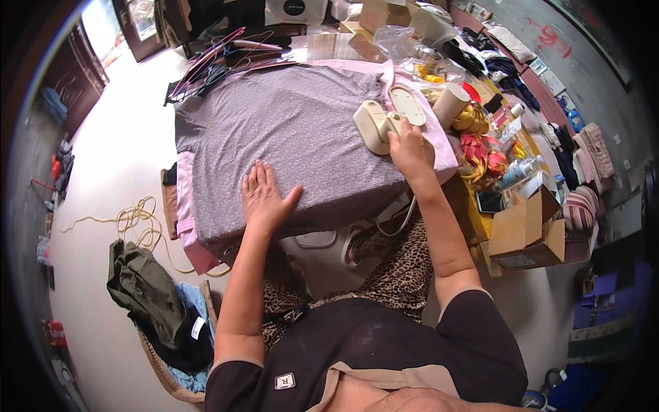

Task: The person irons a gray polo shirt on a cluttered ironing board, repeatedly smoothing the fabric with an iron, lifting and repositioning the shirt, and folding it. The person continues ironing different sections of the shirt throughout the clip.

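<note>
A grey short-sleeved garment [304,134] is spread over a pink cloth [186,206] on the work surface before me. My left hand [265,198] lies flat on the garment near its front left edge, with the thumb apart from the fingers. At the right side, my right hand [412,149] grips a cream handheld iron [371,126], which rests on the fabric. Just beyond that hand is a cream oval stand [406,105]. A pale cord [409,213] hangs down beside my right forearm.
Several clothes hangers [206,67] are heaped at the back left. On the right are bananas [471,119], dragon fruit [473,149], a phone [490,202] and an opened cardboard box [527,234]. A basket [149,350] with clothes and a coiled yellow cord [136,221] are on the floor.
</note>
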### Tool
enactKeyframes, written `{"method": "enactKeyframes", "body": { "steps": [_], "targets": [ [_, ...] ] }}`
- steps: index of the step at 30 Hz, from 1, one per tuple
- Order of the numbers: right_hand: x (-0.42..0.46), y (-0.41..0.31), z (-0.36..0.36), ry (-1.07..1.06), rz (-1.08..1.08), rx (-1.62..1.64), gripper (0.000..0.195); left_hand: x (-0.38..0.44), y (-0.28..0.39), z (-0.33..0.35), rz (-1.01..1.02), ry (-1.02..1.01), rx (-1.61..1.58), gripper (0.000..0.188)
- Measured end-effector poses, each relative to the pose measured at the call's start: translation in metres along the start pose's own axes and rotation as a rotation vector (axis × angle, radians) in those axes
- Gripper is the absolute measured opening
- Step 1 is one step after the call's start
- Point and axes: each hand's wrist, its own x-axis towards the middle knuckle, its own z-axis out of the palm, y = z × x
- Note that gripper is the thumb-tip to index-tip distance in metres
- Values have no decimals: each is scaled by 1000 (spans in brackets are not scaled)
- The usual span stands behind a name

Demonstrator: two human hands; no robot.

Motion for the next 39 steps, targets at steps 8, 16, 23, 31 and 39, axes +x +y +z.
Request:
{"method": "enactKeyframes", "body": {
  "steps": [8,16,23,31,39],
  "targets": [
    [18,-10,-7,-38,28,-87,52,-2,-4,1,-5,71,21,96],
    [-41,-87,-35,-69,-260,178,53,-40,-15,-10,17,373,-66,64],
    [-70,-163,-15,-161,-452,239,41,-77,-34,9,-35,305,20,64],
    [-21,-205,18,-145,-383,166,37,-87,-38,12,25,391,-25,50],
    [-100,-186,-26,-224,-538,308,45,-114,-54,22,133,515,-107,40]
  ]
}}
